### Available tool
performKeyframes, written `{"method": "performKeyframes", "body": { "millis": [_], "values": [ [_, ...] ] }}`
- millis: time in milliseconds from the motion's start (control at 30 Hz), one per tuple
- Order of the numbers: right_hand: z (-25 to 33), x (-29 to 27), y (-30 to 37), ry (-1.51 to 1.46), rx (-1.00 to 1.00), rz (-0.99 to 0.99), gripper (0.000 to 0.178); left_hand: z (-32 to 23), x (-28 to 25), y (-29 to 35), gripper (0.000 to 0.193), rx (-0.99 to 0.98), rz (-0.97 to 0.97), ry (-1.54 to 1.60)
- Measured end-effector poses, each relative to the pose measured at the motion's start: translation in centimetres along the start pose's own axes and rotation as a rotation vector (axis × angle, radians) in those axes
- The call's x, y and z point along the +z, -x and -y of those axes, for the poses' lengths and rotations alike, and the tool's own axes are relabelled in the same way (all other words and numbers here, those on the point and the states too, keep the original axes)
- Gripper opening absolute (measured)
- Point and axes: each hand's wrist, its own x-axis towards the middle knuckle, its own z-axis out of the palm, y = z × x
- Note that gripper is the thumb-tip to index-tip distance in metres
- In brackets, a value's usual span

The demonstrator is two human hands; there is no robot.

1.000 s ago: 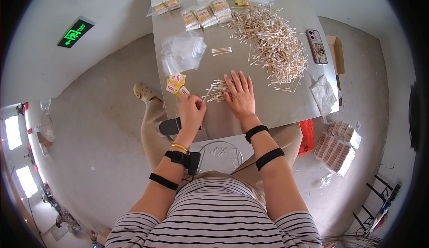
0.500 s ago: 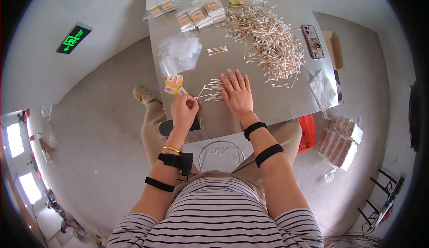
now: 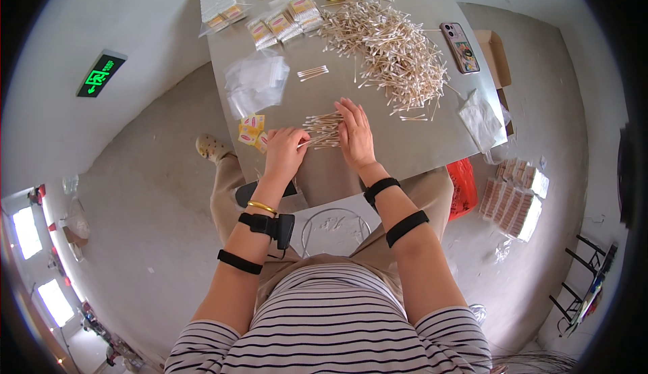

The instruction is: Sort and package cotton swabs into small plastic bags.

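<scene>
A small spread of cotton swabs (image 3: 322, 131) lies on the grey table (image 3: 398, 146) in front of me. At its left end my left hand (image 3: 283, 153) is closed, its fingertips pinching a cotton swab (image 3: 304, 143). My right hand (image 3: 356, 136) rests against the right ends of the swabs, fingers stretched out and covering those tips. Beyond the left hand are several yellow-and-white printed cards (image 3: 252, 129). A short row of swabs (image 3: 313, 72) lies apart, farther up the table.
A big heap of loose swabs (image 3: 395, 53) covers the far right. Clear plastic bags (image 3: 256, 82), filled packets (image 3: 283, 22) and a bagged stack (image 3: 223, 3) sit at the far left. A phone (image 3: 460, 47) and a crumpled white cloth or bag (image 3: 480, 119) lie near the right edge.
My right hand has moved off the top of the swabs to their right ends, turned more on edge. The left hand has come closer to the swabs, which are gathered more evenly.
</scene>
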Motion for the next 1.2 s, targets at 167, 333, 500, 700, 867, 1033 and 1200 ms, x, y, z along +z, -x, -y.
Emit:
{"method": "performKeyframes", "body": {
  "millis": [167,333,500,700,867,1033,1200],
  "values": [
    [0.2,-0.8,0.1,-0.128,0.086,-0.036,0.042,-1.1,0.5,1.4,0.035,-0.12,0.006,-0.01],
    [-0.3,-1.6,0.6,-0.152,0.105,-0.117,0.04,-3.8,2.6,2.3,0.053,0.069,0.062,-0.003],
    [-0.4,-1.7,1.5,-0.108,0.15,-0.141,0.043,-3.2,5.8,-0.2,0.085,0.146,0.194,-0.316],
    [-0.7,-1.3,1.7,-0.036,0.15,-0.151,0.045,-2.1,6.4,-3.2,0.092,0.146,0.162,-0.298],
    [-0.7,-1.2,1.7,0.015,0.14,-0.147,0.043,-2.7,5.9,-1.6,0.095,0.14,0.247,-0.322],
    [-0.6,-1.4,1.6,0.05,0.119,-0.161,0.041,-3.0,6.2,-0.1,0.096,0.129,0.226,-0.298],
    [-0.6,-1.4,1.2,0.097,0.078,-0.167,0.046,-2.9,5.9,-1.9,0.096,0.122,0.216,-0.315]
  ]
}}
